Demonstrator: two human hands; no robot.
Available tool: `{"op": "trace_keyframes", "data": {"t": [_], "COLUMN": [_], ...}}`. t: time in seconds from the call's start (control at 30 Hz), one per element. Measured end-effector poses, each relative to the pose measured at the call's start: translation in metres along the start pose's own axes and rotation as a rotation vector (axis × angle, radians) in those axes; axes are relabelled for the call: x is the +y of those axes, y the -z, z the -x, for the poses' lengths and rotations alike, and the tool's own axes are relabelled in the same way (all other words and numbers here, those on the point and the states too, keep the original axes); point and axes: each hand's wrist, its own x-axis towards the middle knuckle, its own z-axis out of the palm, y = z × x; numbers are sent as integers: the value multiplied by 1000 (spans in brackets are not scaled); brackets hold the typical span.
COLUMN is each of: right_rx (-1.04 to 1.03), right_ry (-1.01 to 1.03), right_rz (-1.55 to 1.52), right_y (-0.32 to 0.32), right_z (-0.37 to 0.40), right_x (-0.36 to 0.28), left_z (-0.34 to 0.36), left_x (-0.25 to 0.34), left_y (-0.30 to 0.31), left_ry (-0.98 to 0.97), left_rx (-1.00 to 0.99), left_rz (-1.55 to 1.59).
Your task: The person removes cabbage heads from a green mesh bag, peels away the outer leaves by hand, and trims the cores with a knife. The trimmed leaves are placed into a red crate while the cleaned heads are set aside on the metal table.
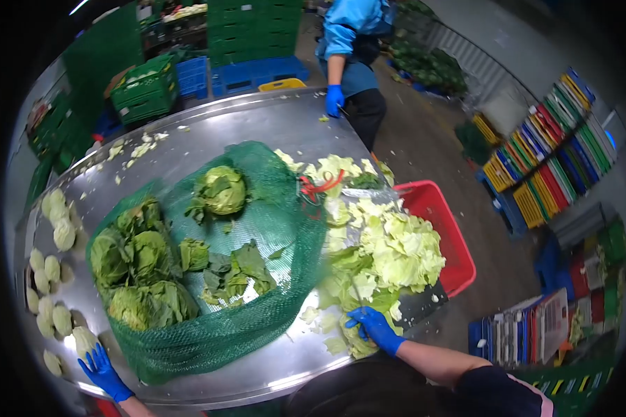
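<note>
My left hand point(104, 374), in a blue glove, has its fingers spread against the near end of a pale trimmed cabbage point(85, 340) at the table's left edge. Several more trimmed cabbages point(46, 309) lie in rows beyond it. On the right, my gloved right hand point(374, 329) is closed over loose leaves; a thin knife blade point(356, 288) appears to stick out from it. Light green cabbage leaves point(396, 243) are heaped in front of that hand. Between my hands, a green net sack point(236, 330) lies spread with untrimmed cabbages point(149, 257) and one separate cabbage point(220, 190).
A red bin point(459, 257) stands against the metal table's point(222, 118) right side. Red-handled scissors point(320, 184) lie at the net's far edge. A co-worker point(355, 42) in blue stands at the far corner. Stacked crates point(546, 149) are on the right.
</note>
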Motion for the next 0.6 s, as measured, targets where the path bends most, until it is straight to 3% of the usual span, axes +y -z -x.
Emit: {"op": "trace_keyframes", "data": {"t": [0.07,0.13,0.2,0.27,0.33,0.4,0.47,0.5,0.53,0.57,0.6], "right_rx": [32,27,77,75,139,197,168,176,220,217,307], "right_ry": [96,42,93,192,89,89,352,138,-1,113,25], "right_rz": [260,341,305,82,105,156,603,71,-56,49,97], "right_y": [-4,1,10,46,71,97,129,141,153,167,195], "right_z": [-7,-25,-42,-78,-94,-107,-125,-128,-125,-121,-144], "right_x": [27,28,13,20,1,-11,-9,-15,-31,-41,-38], "left_z": [-14,-15,-3,32,47,52,79,94,105,119,138], "left_x": [-7,-6,-4,2,6,7,9,9,10,5,0], "left_y": [-5,-21,-49,-76,-88,-85,-89,-92,-95,-99,-103], "left_ry": [-82,-106,-152,-281,-296,-505,-572,-628,-638,-588,-546], "left_rx": [-271,-387,-493,-578,-589,-753,-785,-818,-860,-889,-895], "left_rz": [-164,-334,-481,-553,-573,-794,-835,-874,-891,-854,-825]}}
